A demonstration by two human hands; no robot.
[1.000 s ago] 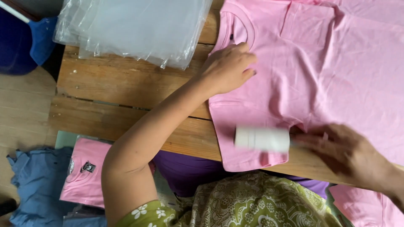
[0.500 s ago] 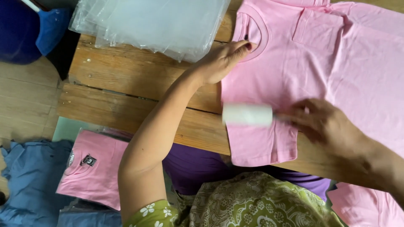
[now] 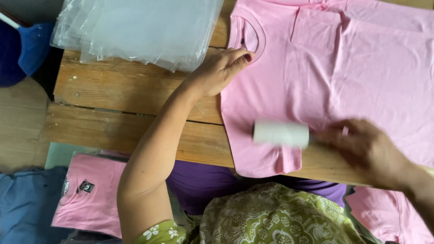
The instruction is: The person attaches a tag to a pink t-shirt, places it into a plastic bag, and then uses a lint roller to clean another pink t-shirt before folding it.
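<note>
far left floor: a blue cloth heap (image 3: 20, 203) sits bottom left, and next to it a folded pink shirt packed in a clear bag (image 3: 86, 194) with a small dark label on it.

upper left: a dark blue bag or seat thing (image 3: 18, 49) pokes in at the edge, can't really tell what it is.

top left-centre: a stack of clear plastic bags (image 3: 135, 27) lying on the bare wooden plank table (image 3: 117, 95).

my left hand (image 3: 219, 70): centre top of the frame, resting palm down at the shirt's edge just below the collar, fingers laid out flat and relaxed, not gripping anything, just pinning the fabric.

shirt: the big pink cotton t-shirt (image 3: 361, 77) is spread flat across the right half of the table, neck hole up top, one short sleeve hanging near the table's front edge at lower centre.

roller: a white cylinder lint roller (image 3: 280, 133) lies across the shirt's sleeve area, a bit below the middle of the frame, touching the fabric. It's blurry.

my right hand (image 3: 366, 149): lower right, fingers wrapped round the roller's handle end, blurred too.

bottom: my green patterned top (image 3: 271, 217) and purple cloth (image 3: 199, 183) under the table edge; another pink garment (image 3: 389, 217) in the bottom right corner.
</note>
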